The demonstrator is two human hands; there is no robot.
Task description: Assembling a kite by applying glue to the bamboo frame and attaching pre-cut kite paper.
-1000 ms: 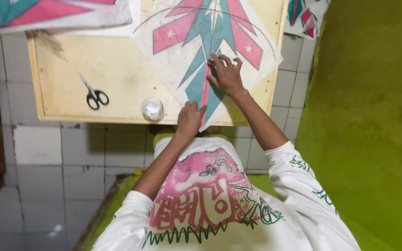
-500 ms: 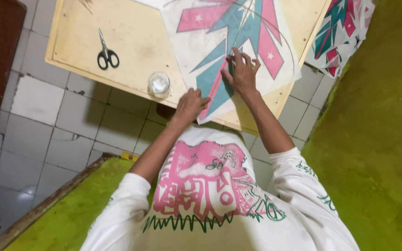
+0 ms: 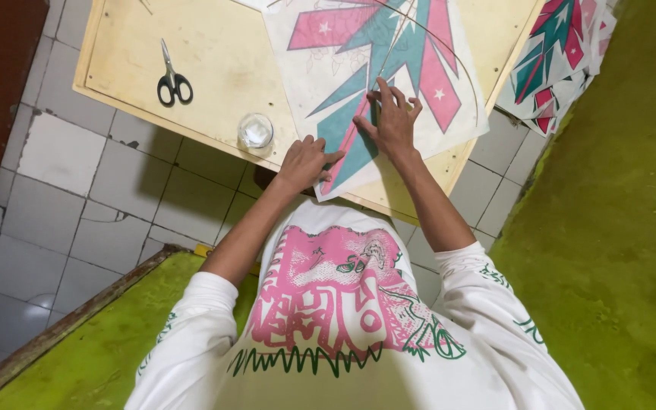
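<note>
Fingers spread flat, the right hand (image 3: 391,121) presses a pink-and-teal paper kite (image 3: 377,76) onto the wooden bench (image 3: 214,68), gripping nothing; the left hand (image 3: 305,162), fingers loosely curled, rests on the kite's lower edge, both forearms extended, near a small jar (image 3: 255,130) and scissors (image 3: 171,80)

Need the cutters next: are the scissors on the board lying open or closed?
Closed. The black-handled scissors lie flat on the wooden board, blades together in a single point, handle loops side by side, well clear of both hands.
</note>
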